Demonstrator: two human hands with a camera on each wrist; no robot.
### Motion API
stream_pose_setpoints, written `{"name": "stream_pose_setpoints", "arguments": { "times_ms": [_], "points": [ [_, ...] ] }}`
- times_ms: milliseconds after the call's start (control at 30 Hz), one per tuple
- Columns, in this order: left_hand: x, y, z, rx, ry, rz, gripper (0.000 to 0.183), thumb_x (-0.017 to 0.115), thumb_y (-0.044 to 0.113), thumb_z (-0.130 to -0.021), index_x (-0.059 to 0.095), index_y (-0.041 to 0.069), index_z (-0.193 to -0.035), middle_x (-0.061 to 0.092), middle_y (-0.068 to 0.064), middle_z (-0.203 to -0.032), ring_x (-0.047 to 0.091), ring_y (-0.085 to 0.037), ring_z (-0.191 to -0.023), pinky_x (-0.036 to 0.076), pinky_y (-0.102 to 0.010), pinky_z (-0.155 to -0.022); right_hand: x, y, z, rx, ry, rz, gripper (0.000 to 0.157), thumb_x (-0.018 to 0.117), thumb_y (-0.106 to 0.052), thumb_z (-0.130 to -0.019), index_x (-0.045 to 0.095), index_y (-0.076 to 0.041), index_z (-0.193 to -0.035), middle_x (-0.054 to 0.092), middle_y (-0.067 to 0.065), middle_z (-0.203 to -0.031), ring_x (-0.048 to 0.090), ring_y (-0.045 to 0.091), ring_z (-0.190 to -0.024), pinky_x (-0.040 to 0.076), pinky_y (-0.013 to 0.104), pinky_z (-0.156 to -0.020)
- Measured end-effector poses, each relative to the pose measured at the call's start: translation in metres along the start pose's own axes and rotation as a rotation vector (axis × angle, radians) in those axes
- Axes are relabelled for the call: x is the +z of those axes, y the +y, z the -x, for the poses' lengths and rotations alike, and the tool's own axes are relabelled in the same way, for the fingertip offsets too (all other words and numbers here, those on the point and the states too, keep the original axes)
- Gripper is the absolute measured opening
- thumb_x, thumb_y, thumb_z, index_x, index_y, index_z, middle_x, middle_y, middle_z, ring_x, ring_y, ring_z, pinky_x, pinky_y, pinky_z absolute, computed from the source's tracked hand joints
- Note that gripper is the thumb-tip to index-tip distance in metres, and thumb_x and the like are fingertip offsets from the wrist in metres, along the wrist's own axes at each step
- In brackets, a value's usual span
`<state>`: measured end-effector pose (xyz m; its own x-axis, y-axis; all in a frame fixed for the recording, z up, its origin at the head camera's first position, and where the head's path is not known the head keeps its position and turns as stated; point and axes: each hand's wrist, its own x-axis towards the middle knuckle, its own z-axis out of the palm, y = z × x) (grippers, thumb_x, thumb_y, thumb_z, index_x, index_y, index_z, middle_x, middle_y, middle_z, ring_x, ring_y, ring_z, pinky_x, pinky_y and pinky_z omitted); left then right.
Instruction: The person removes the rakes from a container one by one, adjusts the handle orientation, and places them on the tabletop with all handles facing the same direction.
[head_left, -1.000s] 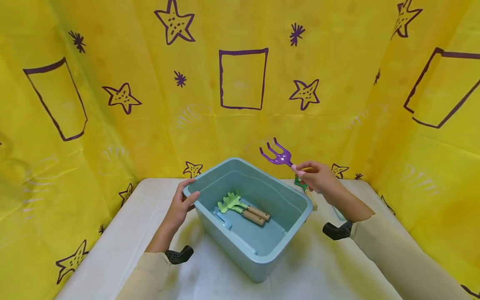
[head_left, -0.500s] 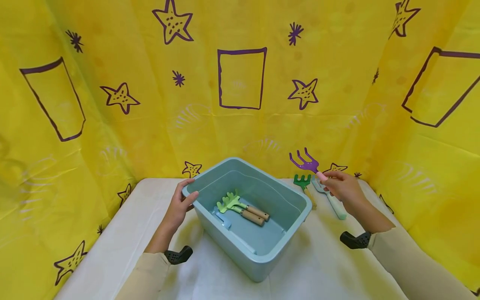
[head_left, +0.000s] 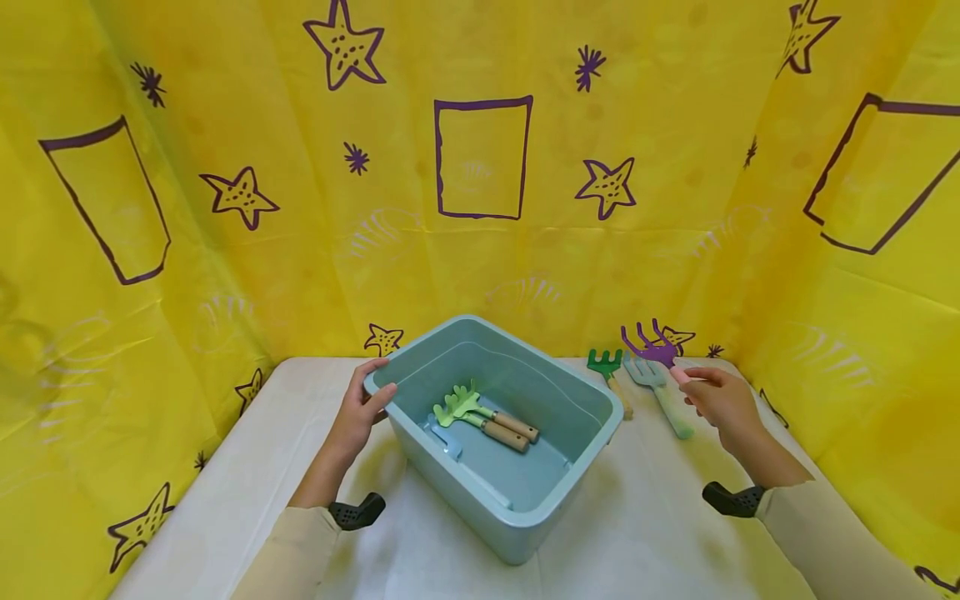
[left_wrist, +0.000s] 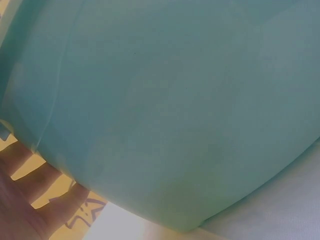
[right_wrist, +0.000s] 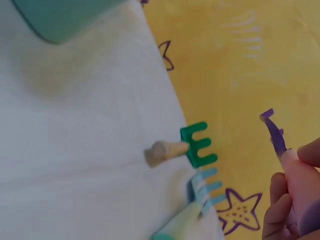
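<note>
Left hand [head_left: 362, 412] grips the bin [head_left: 453, 492] at its left corner, thumb over the rim. Over on the far right, right hand [head_left: 726, 406] pinches the pink handle of the purple fork [head_left: 662, 354], near the pale blue fork [head_left: 663, 396] and dark green rake [head_left: 618, 392] on the table [head_left: 622, 508]. Only the head view shows two light green tools [head_left: 506, 435] and a blue tool [head_left: 451, 444] inside the bin; left wrist adds spread fingers [left_wrist: 67, 206] along the bin's edge; right wrist gets the purple fork nearly edge-on.
</note>
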<state>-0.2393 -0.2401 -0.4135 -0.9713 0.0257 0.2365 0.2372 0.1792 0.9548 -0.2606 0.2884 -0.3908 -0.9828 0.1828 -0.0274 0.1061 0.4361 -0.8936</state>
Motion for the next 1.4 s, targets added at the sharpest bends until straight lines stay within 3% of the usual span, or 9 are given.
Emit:
{"name": "stream_pose_setpoints", "arguments": {
  "times_ms": [167,333,567,733,1067,1133,1267,1400],
  "points": [
    [0.000,0.000,0.000,-0.002,0.001,0.001,0.052,0.055,0.027,-0.100,0.031,0.018,-0.146,0.033,-0.018,-0.147,0.041,-0.043,-0.127,0.037,-0.062,-0.099,-0.005,0.017,-0.001,0.039,-0.008,0.042,0.054,0.054,-0.033,-0.098,0.045,0.001,-0.139,0.063,0.016,-0.108,0.055,0.030,-0.093,0.049,0.030,-0.069],
    [0.001,0.002,0.000,-0.026,-0.001,0.000,0.053,0.054,0.027,-0.100,0.030,0.019,-0.147,0.032,-0.017,-0.149,0.040,-0.042,-0.128,0.036,-0.061,-0.100,-0.007,0.032,0.000,0.088,0.009,0.061,0.057,0.053,-0.034,-0.098,0.044,0.005,-0.139,0.056,0.029,-0.121,0.054,0.040,-0.105,0.050,0.039,-0.079],
    [0.001,0.006,0.000,-0.056,-0.010,0.015,0.053,0.052,0.020,-0.101,0.028,0.015,-0.148,0.029,-0.020,-0.150,0.039,-0.045,-0.129,0.035,-0.062,-0.101,-0.014,0.054,-0.004,0.082,0.037,0.130,0.054,0.053,-0.031,-0.098,0.048,0.008,-0.134,0.060,0.029,-0.112,0.056,0.040,-0.098,0.049,0.034,-0.070],
    [0.000,0.004,0.001,-0.060,-0.007,-0.002,0.053,0.052,0.025,-0.101,0.029,0.018,-0.147,0.030,-0.017,-0.150,0.040,-0.042,-0.129,0.036,-0.060,-0.101,-0.017,0.068,-0.006,0.108,0.064,0.124,0.052,0.054,-0.029,-0.097,0.049,0.010,-0.132,0.063,0.028,-0.107,0.058,0.036,-0.092,0.051,0.033,-0.067],
    [0.001,0.002,0.002,-0.020,-0.005,0.002,0.054,0.054,0.028,-0.100,0.029,0.020,-0.148,0.032,-0.016,-0.149,0.041,-0.042,-0.128,0.037,-0.061,-0.100,-0.020,0.093,-0.006,0.145,0.140,0.152,0.060,0.057,-0.043,-0.095,0.055,0.011,-0.122,0.068,0.009,-0.081,0.061,0.022,-0.073,0.049,0.028,-0.058],
    [0.001,0.003,0.002,-0.017,-0.005,-0.002,0.054,0.054,0.028,-0.100,0.029,0.020,-0.147,0.032,-0.017,-0.149,0.042,-0.042,-0.127,0.037,-0.061,-0.100,-0.020,0.096,-0.006,0.140,0.155,0.170,0.061,0.057,-0.045,-0.094,0.056,0.011,-0.121,0.067,0.012,-0.083,0.060,0.025,-0.076,0.048,0.029,-0.060],
    [0.001,0.003,0.001,-0.015,-0.003,-0.003,0.053,0.054,0.028,-0.100,0.030,0.020,-0.147,0.033,-0.017,-0.148,0.042,-0.042,-0.126,0.037,-0.062,-0.100,-0.020,0.103,-0.006,0.108,0.174,0.257,0.057,0.055,-0.041,-0.095,0.056,0.010,-0.120,0.061,0.029,-0.105,0.055,0.039,-0.090,0.044,0.035,-0.065],
    [0.000,0.002,0.001,-0.024,-0.007,0.000,0.053,0.053,0.027,-0.100,0.029,0.020,-0.147,0.032,-0.017,-0.149,0.041,-0.042,-0.127,0.037,-0.061,-0.100,-0.021,0.109,-0.006,0.125,0.127,0.335,0.052,0.053,-0.037,-0.095,0.054,0.009,-0.120,0.055,0.033,-0.111,0.051,0.039,-0.089,0.042,0.036,-0.064]
  ]
}}
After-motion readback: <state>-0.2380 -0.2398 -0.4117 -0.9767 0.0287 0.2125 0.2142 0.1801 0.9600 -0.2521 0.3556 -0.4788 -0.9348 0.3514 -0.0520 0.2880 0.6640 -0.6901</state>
